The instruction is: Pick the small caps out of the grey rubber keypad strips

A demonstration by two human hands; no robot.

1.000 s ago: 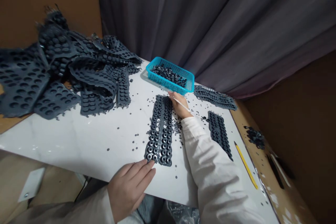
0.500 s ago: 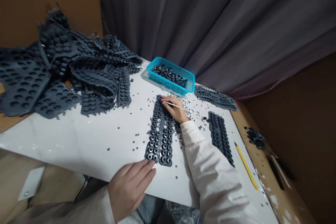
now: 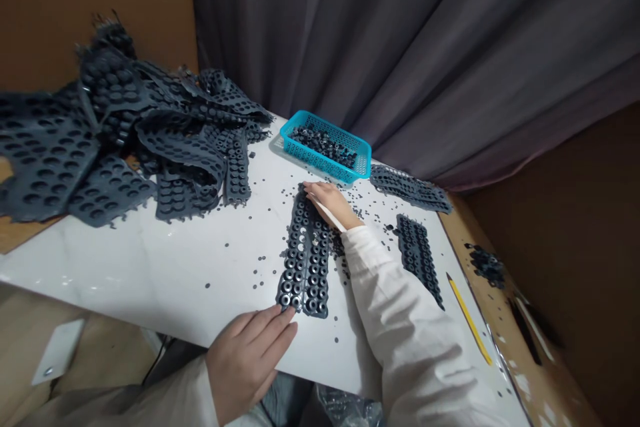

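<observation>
A dark rubber sheet [image 3: 309,260] with rows of round ringed studs lies on the white table, and a few holes show through it. My left hand [image 3: 253,353] rests at the sheet's near edge, fingers stretched out and fingertips touching its corner. At the far end, my right hand [image 3: 333,203] is closed around a thin pale stick [image 3: 325,209], whose tip is hidden by the fingers. Small dark bits lie scattered around the sheet.
Behind stands a blue basket [image 3: 325,147] of dark pieces. Rubber sheets [image 3: 115,127] are heaped at the left. Two more sheets, one near [image 3: 420,257] and one farther [image 3: 410,188], lie right, beside a yellow pencil [image 3: 470,320].
My right hand has turned slightly, and the stick now slants more steeply along it toward the wrist. My left hand has stayed in place.
</observation>
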